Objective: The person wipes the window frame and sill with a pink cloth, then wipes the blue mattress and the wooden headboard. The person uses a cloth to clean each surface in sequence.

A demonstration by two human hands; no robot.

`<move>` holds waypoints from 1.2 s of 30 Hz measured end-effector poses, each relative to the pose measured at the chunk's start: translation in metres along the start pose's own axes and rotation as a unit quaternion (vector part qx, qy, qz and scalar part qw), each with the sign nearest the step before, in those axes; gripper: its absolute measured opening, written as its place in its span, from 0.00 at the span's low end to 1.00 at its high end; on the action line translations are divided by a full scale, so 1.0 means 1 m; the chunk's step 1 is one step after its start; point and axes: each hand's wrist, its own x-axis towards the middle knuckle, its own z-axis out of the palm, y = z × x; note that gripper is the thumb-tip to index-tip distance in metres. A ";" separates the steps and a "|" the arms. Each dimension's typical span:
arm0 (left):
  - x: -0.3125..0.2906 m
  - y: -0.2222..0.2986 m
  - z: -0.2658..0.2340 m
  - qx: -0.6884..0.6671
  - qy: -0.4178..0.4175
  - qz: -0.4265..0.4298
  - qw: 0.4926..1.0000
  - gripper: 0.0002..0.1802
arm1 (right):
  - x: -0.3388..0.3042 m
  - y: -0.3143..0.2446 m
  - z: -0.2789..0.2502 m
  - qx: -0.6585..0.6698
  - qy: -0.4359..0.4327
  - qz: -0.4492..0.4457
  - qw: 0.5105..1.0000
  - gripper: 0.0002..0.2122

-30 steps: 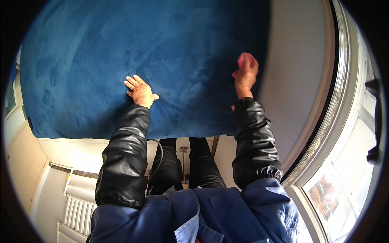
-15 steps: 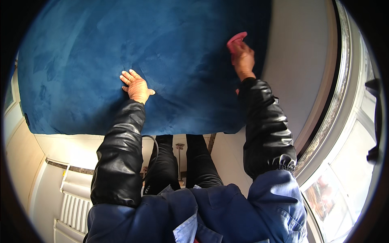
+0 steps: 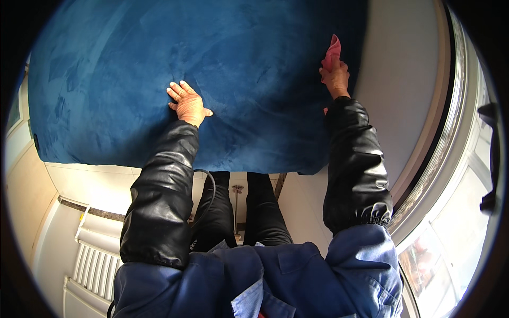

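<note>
A large blue, suede-like cover (image 3: 122,69) spreads over a flat, wide surface in front of me. My left hand (image 3: 189,105) lies on it near the middle with its fingers spread, pressing flat and holding nothing. Toward the right edge of the blue fabric, my right hand (image 3: 336,79) is closed around a pink cloth (image 3: 333,49). Part of the cloth sticks up beyond the fingers, and a small pink end (image 3: 325,111) shows by the wrist. Black shiny sleeve covers reach over both forearms.
A pale wall or ledge (image 3: 403,69) runs along the right, beside a curved window frame (image 3: 450,132). At the lower left stands a white radiator (image 3: 95,270). A grey hose (image 3: 211,193) and a metal post (image 3: 236,206) show below the cover's front edge.
My right hand has shifted right with the pink cloth, whose loose end now points upward. The left hand remains spread on the blue cover, while the whole view has moved slightly.
</note>
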 end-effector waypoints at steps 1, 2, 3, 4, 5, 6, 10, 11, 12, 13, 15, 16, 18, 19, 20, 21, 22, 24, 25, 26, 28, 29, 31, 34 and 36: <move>0.000 0.000 -0.001 0.008 -0.003 -0.003 1.000 0.80 | -0.020 -0.013 0.008 -0.033 -0.031 0.004 0.999 0.26; 0.000 0.000 -0.001 0.008 -0.001 -0.003 1.000 0.80 | -0.042 -0.036 0.018 -0.085 0.016 -0.079 0.993 0.22; 0.000 0.001 -0.002 0.004 0.000 -0.002 1.000 0.80 | -0.073 -0.061 0.027 -0.030 0.011 -0.182 0.983 0.21; 0.001 0.001 -0.002 -0.009 0.001 -0.001 1.000 0.81 | -0.114 -0.084 0.032 0.076 -0.022 -0.297 0.952 0.19; 0.001 0.002 -0.002 -0.002 0.003 -0.003 1.000 0.81 | -0.156 -0.111 0.039 0.169 -0.127 -0.358 0.909 0.16; 0.001 0.001 -0.003 -0.002 0.002 -0.005 1.000 0.80 | -0.190 -0.123 0.037 0.299 -0.337 -0.369 0.813 0.17; 0.003 0.001 -0.003 0.005 -0.009 -0.005 1.000 0.80 | -0.196 -0.108 0.016 0.331 -0.544 -0.218 0.739 0.18; 0.004 0.002 -0.002 0.006 -0.004 -0.006 1.000 0.80 | -0.156 -0.082 0.006 0.275 -0.377 -0.208 0.859 0.13; 0.005 0.002 -0.002 0.015 -0.005 -0.007 1.000 0.80 | -0.121 -0.058 -0.002 0.182 -0.167 -0.171 0.954 0.10; 0.005 0.002 -0.001 0.013 0.000 -0.007 1.000 0.80 | -0.083 -0.019 -0.020 0.411 -0.188 0.103 0.886 0.10; 0.006 0.002 0.000 0.017 -0.001 -0.012 1.000 0.81 | -0.027 0.030 -0.037 0.410 0.014 0.182 0.894 0.13; 0.007 0.003 0.000 0.012 0.003 -0.011 1.000 0.81 | -0.027 0.034 -0.030 0.201 0.002 0.116 0.973 0.11; 0.008 0.003 0.000 0.015 0.001 -0.010 1.000 0.81 | -0.062 0.019 -0.014 -0.028 0.044 -0.010 0.999 0.11; 0.008 0.004 -0.001 0.007 0.006 -0.011 1.000 0.82 | -0.097 -0.005 -0.001 -0.026 0.017 -0.128 0.991 0.13; 0.007 0.003 -0.001 0.004 0.002 -0.010 1.000 0.82 | -0.136 -0.032 0.009 -0.010 -0.066 -0.238 0.969 0.15; 0.006 0.002 -0.003 -0.002 0.005 -0.005 1.000 0.82 | -0.174 -0.060 0.015 0.064 -0.229 -0.306 0.922 0.18; 0.004 0.000 -0.005 -0.006 0.006 0.001 1.000 0.82 | -0.203 -0.081 0.014 0.136 -0.470 -0.304 0.817 0.21; -0.004 -0.004 -0.007 -0.018 0.009 0.021 1.000 0.79 | -0.214 -0.106 0.001 0.221 -0.574 -0.304 0.727 0.24; -0.008 -0.010 -0.006 -0.026 0.027 0.041 0.998 0.76 | -0.205 -0.111 -0.007 0.280 -0.521 -0.354 0.724 0.23; -0.015 -0.018 -0.004 -0.041 0.036 0.062 0.997 0.74 | -0.165 -0.102 -0.019 0.362 -0.443 -0.319 0.756 0.26; -0.027 -0.040 0.001 -0.091 0.072 0.115 0.987 0.62 | -0.074 -0.087 -0.029 0.430 -0.200 -0.152 0.867 0.19; -0.038 -0.058 0.010 -0.118 0.098 0.152 0.976 0.55 | -0.025 -0.075 -0.033 0.479 -0.090 -0.119 0.865 0.12; -0.071 -0.098 0.042 -0.143 0.157 0.172 0.962 0.51 | 0.053 -0.058 -0.036 0.123 0.221 -0.073 0.965 0.09; -0.140 -0.170 0.104 -0.176 0.121 0.172 0.961 0.44 | 0.069 -0.100 -0.011 0.287 0.088 0.120 0.946 0.13; -0.183 -0.216 0.146 -0.188 0.075 0.141 0.969 0.39 | 0.003 -0.180 0.027 -0.021 0.014 -0.127 0.992 0.10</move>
